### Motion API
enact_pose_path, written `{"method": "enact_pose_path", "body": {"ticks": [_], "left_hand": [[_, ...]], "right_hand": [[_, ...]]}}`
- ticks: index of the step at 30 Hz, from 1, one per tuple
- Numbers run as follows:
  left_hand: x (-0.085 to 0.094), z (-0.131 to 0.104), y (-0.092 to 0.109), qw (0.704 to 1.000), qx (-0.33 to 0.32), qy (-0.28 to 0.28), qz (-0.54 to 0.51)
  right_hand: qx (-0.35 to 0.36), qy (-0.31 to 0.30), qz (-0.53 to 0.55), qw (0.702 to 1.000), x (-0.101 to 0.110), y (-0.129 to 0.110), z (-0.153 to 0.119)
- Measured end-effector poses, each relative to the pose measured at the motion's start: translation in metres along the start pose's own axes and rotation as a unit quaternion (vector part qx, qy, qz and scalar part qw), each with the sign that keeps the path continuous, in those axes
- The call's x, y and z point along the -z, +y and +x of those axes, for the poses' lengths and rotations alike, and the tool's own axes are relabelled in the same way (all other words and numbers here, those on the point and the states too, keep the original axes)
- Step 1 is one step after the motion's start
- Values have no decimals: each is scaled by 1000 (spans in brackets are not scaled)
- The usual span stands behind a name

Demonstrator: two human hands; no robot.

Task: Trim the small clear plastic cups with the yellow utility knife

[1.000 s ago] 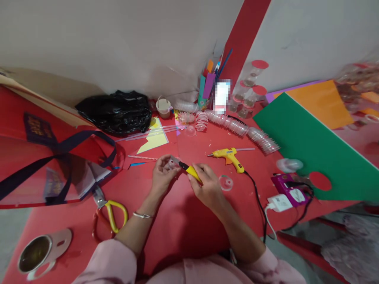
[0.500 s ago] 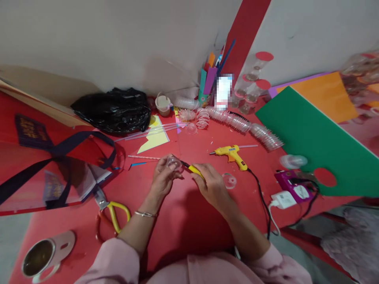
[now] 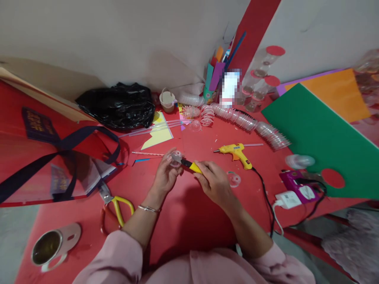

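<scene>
Between the thumb and fingers of my left hand (image 3: 166, 172) is a small clear plastic lid (image 3: 177, 161), held over the middle of the red table. My right hand (image 3: 213, 180) grips the yellow handle of a utility knife (image 3: 194, 166). The knife's blade points left and lies against or just over the lid; whether it cuts in cannot be seen. Right of my right hand, another clear plastic lid (image 3: 234, 180) rests on the table. Beyond it lies a yellow glue gun (image 3: 235, 152), its nozzle to the left.
Rows of stacked clear plastic cups (image 3: 244, 119) line the back. Scissors (image 3: 114, 203) and a mug (image 3: 49, 246) are at the left, near a red bag (image 3: 38, 150). A purple power strip (image 3: 299, 185) with cords and a green board (image 3: 322, 146) occupy the right.
The knife blade has turned its flat side into view and now overlaps the lid more. My left hand has tilted the lid slightly. The whole view has shifted a little.
</scene>
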State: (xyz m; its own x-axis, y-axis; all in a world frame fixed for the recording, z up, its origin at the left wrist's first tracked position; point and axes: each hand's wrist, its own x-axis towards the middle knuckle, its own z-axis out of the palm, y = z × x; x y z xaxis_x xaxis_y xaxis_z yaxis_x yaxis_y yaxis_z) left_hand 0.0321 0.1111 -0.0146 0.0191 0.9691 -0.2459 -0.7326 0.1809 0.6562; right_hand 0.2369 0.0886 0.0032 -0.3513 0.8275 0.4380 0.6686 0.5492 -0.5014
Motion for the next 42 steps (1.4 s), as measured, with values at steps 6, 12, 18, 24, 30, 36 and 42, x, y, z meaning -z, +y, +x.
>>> {"method": "enact_pose_path", "body": {"ticks": [6,12,18,24,30,36,42], "left_hand": [[1,1,-1,1000,1,-3,24],[1,2,1,1000,12,-4,1],[1,1,2,999,34,-11,-12],[3,2,0,1000,18,-17,-7],[1,2,1,1000,17,-8,-3],[2,2,1,1000,19,-15,14],[1,3,-1,1000,6,2,2]], "right_hand": [[12,10,4,1000,2,1,2],[10,42,-14,999,-8,11,1],[-19,103,-34,994,-13,28,3],[-7,67,-18,998,-14,23,2],[-15,88,11,996,-15,23,2],[-34,91,-23,995,-14,22,1],[2,55,5,998,-11,11,2]]}}
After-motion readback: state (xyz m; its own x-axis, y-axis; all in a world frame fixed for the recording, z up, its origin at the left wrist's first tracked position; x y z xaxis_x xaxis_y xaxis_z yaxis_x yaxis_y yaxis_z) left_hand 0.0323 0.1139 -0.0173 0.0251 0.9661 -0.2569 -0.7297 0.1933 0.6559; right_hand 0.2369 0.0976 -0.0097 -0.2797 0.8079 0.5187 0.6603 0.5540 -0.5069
